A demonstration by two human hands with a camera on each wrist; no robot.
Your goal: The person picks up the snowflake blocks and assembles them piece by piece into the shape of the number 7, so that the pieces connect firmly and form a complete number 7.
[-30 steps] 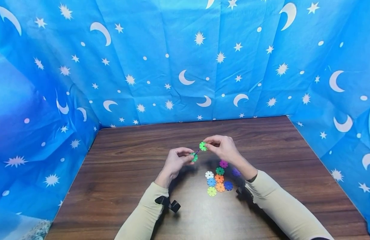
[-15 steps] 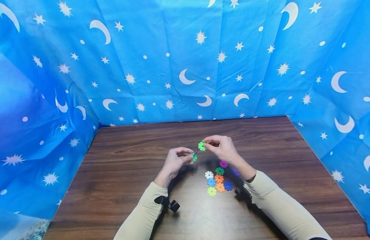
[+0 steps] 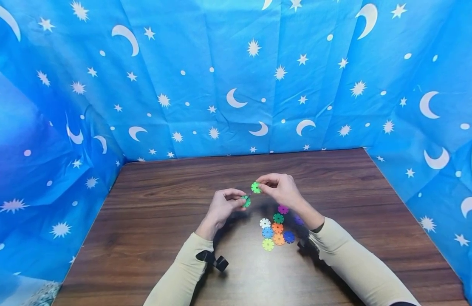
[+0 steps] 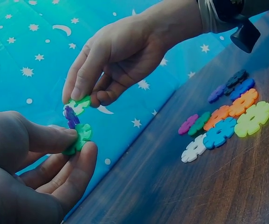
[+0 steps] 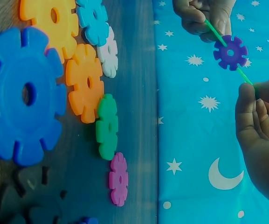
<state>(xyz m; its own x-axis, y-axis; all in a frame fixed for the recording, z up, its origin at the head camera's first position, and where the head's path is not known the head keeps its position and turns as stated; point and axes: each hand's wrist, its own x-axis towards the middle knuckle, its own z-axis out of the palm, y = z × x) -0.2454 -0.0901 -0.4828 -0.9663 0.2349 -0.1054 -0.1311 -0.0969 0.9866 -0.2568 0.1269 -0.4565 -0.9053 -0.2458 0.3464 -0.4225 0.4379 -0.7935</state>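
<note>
My left hand [image 3: 221,206] pinches a green slotted plastic disc [image 4: 84,136] between thumb and fingers. A brighter green slotted disc [image 3: 255,187] is pinched by my right hand [image 3: 284,188]. Between these two sits a purple slotted disc [image 5: 230,52], its face turned to the right wrist view. Both green discs appear edge-on there, meeting its rim on opposite sides, so the three form one small chain. This chain is held above the table. Fingers cover part of each green disc.
Loose slotted discs lie close together on the brown wooden table [image 3: 163,242], below my hands. Among them are white [image 3: 264,223], orange [image 3: 279,239], yellow-green [image 3: 268,245], blue [image 5: 27,95] and magenta [image 5: 119,179] ones. A blue curtain [image 3: 205,85] with moons and stars surrounds the table.
The right hand and its bright green disc have shifted slightly left, closer to the left hand. The loose discs keep their arrangement; the head view has moved a little.
</note>
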